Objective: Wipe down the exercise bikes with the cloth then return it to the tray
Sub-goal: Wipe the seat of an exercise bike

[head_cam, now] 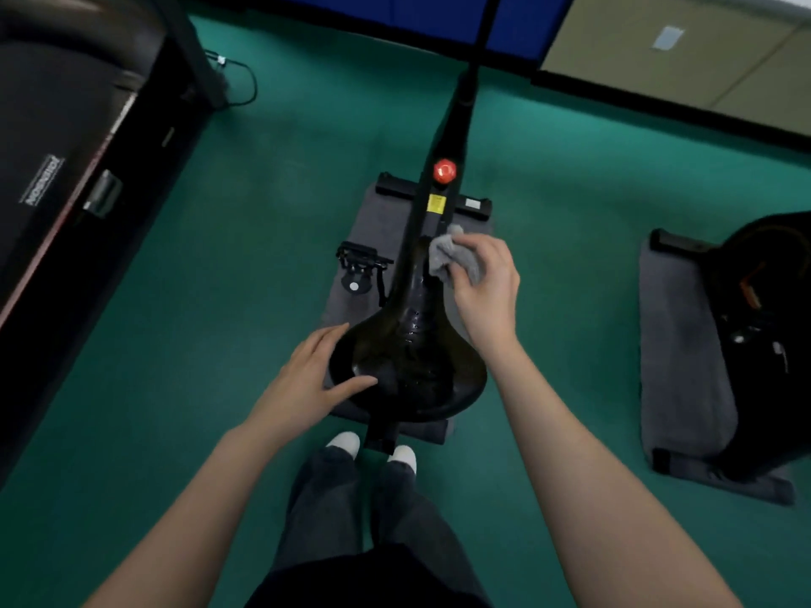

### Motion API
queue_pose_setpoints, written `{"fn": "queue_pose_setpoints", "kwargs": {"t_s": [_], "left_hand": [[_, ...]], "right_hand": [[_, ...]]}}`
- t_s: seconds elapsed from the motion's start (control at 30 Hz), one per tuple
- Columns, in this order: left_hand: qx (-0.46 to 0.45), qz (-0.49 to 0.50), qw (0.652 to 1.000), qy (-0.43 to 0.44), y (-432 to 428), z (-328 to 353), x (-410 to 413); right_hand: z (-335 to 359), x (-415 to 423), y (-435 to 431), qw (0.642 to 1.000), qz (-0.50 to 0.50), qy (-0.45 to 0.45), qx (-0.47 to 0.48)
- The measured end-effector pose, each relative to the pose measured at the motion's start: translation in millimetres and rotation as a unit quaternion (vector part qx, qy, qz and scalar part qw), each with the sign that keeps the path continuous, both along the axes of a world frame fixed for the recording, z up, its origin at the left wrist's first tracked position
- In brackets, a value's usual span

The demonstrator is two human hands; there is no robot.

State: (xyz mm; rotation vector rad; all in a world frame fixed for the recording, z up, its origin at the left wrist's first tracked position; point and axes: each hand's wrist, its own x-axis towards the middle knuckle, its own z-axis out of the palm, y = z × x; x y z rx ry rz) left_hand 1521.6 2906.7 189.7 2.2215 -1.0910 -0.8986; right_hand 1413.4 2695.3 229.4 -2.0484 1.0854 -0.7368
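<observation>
Cloth (450, 256): grey, bunched; lies at the narrow nose of the saddle, under and ahead of the right hand's fingers, with one corner sticking out past the fingertips toward the frame.
Right hand (482, 285): fingers curled over the cloth and gripping it, palm down; held over the right side of the saddle nose, the cloth touching the saddle there.
Left hand (309, 381): fingers straight and spread, holding nothing; it rests on the left rear edge of the saddle, thumb lying across the top surface.
Saddle (410, 357): black, glossy, wide rear end toward the person, nose pointing away; it sits between the two hands.
Exercise bike (445, 125): black frame running from the saddle nose away from the viewer; it carries a red knob (444, 171) and, just nearer, a yellow label (436, 204).
Pedal (362, 258): black, on the left of the frame, beside the saddle nose.
Mat (351, 300): grey, under the bike, on the green floor (219, 300).
Second bike (766, 344): dark, at the right edge, on its own grey mat (676, 344), well apart from the hands.
Treadmill (66, 147): black, at the left edge.
Shoes (344, 441): white toes just behind the bike's rear foot.
</observation>
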Motion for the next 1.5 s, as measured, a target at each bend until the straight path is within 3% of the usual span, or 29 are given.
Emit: {"fn": "queue_pose_setpoints", "kwargs": {"t_s": [0.17,0.37,0.47,0.63,0.83,1.07,1.2,1.33,1.5], "left_hand": [[-0.027,0.052,0.998,0.012,-5,-9,-8],[-0.046,0.056,0.997,0.036,-16,-14,-12],[-0.045,0.065,0.996,0.039,-19,-18,-11],[-0.062,0.068,0.995,0.042,-19,-25,-5],[-0.074,0.058,0.994,0.057,-18,-29,2],[-0.070,0.045,0.994,0.072,-15,-35,8],[-0.073,0.050,0.993,0.081,-13,-37,7],[-0.072,0.051,0.992,0.091,-11,-37,7],[-0.075,0.054,0.989,0.113,-8,-38,9]], "right_hand": [[-25,27,-20,1.000,0.014,0.011,0.014],[-41,-10,13,0.999,0.022,0.015,-0.034],[-44,-36,28,0.999,0.040,0.015,-0.008],[-28,-24,2,1.000,0.012,-0.010,-0.020],[-25,30,-24,0.988,0.131,0.074,-0.042],[-35,43,-22,0.981,0.136,0.082,-0.111],[-34,35,-8,0.942,0.275,0.097,-0.167],[-36,15,18,0.899,0.395,0.107,-0.153],[-32,17,15,0.937,0.322,0.081,-0.111]]}}
